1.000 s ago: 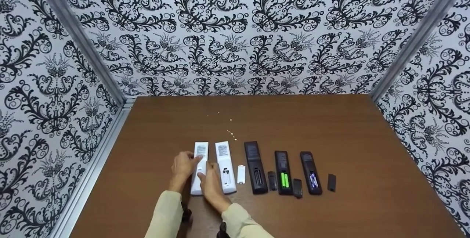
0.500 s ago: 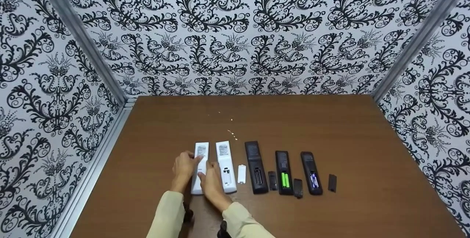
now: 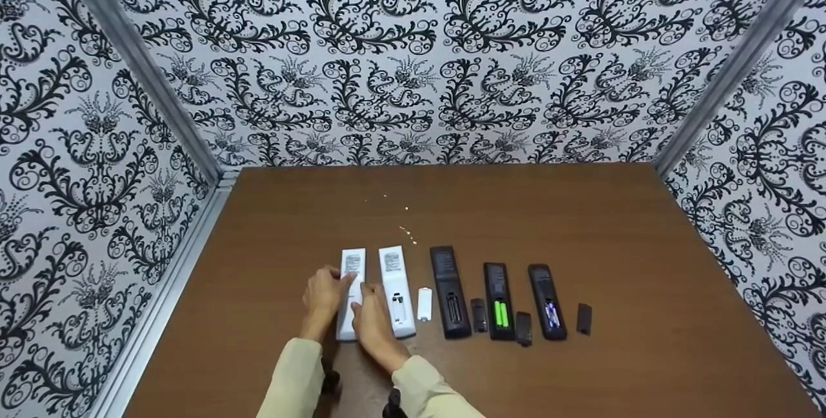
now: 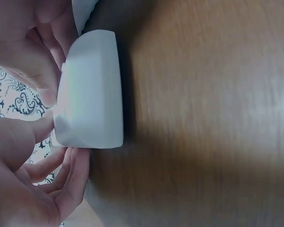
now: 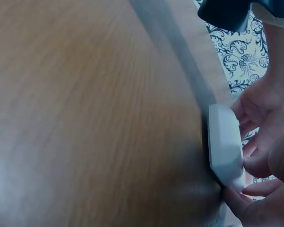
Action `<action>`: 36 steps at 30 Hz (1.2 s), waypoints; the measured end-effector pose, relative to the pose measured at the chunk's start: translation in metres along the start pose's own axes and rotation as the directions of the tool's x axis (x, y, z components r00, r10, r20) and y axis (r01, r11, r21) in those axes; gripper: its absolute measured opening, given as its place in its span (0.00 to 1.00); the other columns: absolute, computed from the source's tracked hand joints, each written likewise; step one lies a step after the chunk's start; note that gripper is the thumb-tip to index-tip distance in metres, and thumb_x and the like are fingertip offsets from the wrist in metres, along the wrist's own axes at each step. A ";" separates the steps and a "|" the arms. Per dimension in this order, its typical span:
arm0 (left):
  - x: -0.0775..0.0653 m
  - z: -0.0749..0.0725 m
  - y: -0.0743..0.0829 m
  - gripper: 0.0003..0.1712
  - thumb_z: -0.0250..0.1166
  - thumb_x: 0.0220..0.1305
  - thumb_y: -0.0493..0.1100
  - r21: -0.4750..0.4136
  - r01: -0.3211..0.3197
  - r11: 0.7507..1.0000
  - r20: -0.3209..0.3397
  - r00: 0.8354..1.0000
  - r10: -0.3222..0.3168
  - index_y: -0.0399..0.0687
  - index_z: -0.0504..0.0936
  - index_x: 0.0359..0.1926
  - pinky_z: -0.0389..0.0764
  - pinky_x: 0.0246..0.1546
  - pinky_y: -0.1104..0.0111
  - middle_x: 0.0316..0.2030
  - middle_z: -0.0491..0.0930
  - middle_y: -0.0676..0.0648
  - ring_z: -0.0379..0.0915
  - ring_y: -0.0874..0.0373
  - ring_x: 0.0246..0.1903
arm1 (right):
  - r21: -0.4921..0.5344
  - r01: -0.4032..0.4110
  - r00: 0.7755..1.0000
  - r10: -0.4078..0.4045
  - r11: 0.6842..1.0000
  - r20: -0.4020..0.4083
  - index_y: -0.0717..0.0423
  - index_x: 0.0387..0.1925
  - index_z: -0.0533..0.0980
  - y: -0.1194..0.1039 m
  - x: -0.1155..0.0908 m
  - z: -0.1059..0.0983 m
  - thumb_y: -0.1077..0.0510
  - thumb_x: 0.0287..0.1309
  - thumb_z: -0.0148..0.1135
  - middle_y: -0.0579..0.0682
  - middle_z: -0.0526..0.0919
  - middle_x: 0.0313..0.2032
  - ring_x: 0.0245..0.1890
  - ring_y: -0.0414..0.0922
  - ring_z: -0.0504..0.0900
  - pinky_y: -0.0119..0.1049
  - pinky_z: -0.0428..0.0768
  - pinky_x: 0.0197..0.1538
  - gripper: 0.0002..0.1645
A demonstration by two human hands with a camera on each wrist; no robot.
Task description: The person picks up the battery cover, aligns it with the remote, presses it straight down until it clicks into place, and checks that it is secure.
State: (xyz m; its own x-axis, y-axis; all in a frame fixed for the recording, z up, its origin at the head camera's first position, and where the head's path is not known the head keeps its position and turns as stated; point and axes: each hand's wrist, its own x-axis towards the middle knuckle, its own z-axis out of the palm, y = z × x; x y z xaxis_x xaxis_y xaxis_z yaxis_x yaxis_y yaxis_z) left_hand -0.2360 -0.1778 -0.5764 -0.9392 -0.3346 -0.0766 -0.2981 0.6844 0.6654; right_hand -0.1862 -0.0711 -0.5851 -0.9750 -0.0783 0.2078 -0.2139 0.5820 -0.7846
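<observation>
A white remote control [image 3: 352, 260] lies back side up on the table, its printed label at the far end. My left hand [image 3: 322, 292] grips its left edge, fingers down the side and thumb on the back. From the right, my right hand [image 3: 374, 322] holds the lower half, thumb on the back near a small latch mark. The left wrist view shows the remote's rounded near end [image 4: 92, 94] between both hands. In the right wrist view, the right hand [image 5: 270, 203] has a fingertip low at the remote's side [image 5: 225, 144]. Its back is partly hidden under the hands.
Just right lies a second white remote [image 3: 392, 263] with its battery bay uncovered, beside a white cover [image 3: 424, 304]. Further right are a black remote [image 3: 445, 269], one with green batteries [image 3: 501, 315] and one with purple batteries [image 3: 550, 315]. Black covers [image 3: 584, 319] lie beside them.
</observation>
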 end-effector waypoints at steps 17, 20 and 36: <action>-0.008 0.000 0.001 0.22 0.69 0.62 0.50 -0.075 0.006 0.997 -0.027 1.000 -0.008 0.39 0.83 0.51 0.79 0.47 0.47 0.46 0.87 0.37 0.82 0.39 0.49 | 0.302 -0.013 0.998 0.030 0.953 -0.052 0.67 0.41 0.81 0.010 -0.015 -0.020 0.75 0.50 0.68 0.56 0.79 0.44 0.45 0.53 0.83 0.36 0.84 0.53 0.15; -0.011 -0.001 0.003 0.20 0.67 0.62 0.47 -0.107 0.001 0.994 -0.061 0.998 -0.007 0.40 0.82 0.52 0.78 0.47 0.48 0.44 0.88 0.40 0.83 0.42 0.48 | 0.279 0.019 0.998 -0.002 0.960 -0.063 0.65 0.41 0.82 0.013 -0.015 -0.027 0.73 0.52 0.69 0.56 0.81 0.45 0.43 0.51 0.84 0.34 0.84 0.49 0.13; -0.019 0.007 0.032 0.16 0.69 0.57 0.38 -0.209 -0.151 0.966 -0.086 0.987 0.135 0.38 0.85 0.47 0.81 0.39 0.56 0.36 0.89 0.40 0.85 0.45 0.37 | 0.141 0.119 0.981 -0.094 0.983 -0.171 0.62 0.41 0.84 0.028 -0.021 -0.064 0.71 0.52 0.71 0.55 0.82 0.48 0.46 0.51 0.82 0.36 0.84 0.46 0.13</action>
State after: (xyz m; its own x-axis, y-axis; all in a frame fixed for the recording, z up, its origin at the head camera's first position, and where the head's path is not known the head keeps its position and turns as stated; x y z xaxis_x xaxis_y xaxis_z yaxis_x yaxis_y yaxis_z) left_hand -0.2287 -0.1445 -0.5588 -0.9529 -0.2932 0.0783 -0.1108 0.5762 0.8097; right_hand -0.1682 -0.0014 -0.5746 -0.9260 0.0064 0.3776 -0.3349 0.4481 -0.8289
